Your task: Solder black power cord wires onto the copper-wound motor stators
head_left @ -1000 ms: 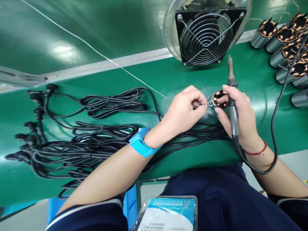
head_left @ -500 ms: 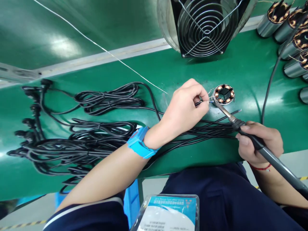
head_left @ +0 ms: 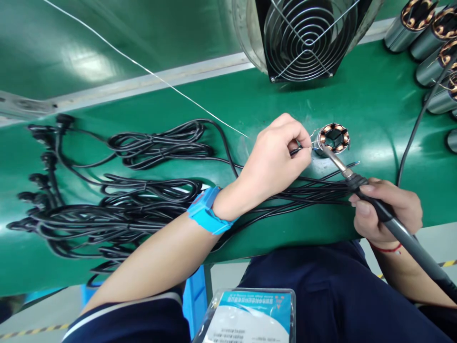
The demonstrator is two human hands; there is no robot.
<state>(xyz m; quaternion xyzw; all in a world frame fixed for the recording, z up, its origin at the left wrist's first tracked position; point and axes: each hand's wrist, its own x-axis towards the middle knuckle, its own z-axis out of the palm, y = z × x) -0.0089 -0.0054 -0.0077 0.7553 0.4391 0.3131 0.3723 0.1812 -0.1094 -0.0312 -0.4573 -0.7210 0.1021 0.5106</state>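
My left hand (head_left: pixel 274 157), with a blue wrist strap (head_left: pixel 206 210), pinches the end of a thin black wire (head_left: pixel 299 150) beside a small stator (head_left: pixel 334 138) with copper windings that stands on the green bench (head_left: pixel 371 109). My right hand (head_left: pixel 387 209) is closed around the handle of a soldering iron (head_left: pixel 378 209). The iron's metal tip reaches up and left to the wire end at the stator's left side. Several black power cords (head_left: pixel 143 200) run from under my left hand toward the left.
A black wire-guard fan (head_left: pixel 307 35) stands at the bench's back edge. More wound stators (head_left: pixel 433 43) lie grouped at the far right. A thin strand of solder wire (head_left: pixel 143 69) slants in from the upper left. The iron's cable (head_left: pixel 414 128) crosses the bench at the right.
A second ago my right hand held the stator with the iron pointing up. It has since pulled back to the bench's near edge and laid the iron's tip on the wire end. My left hand stayed put.
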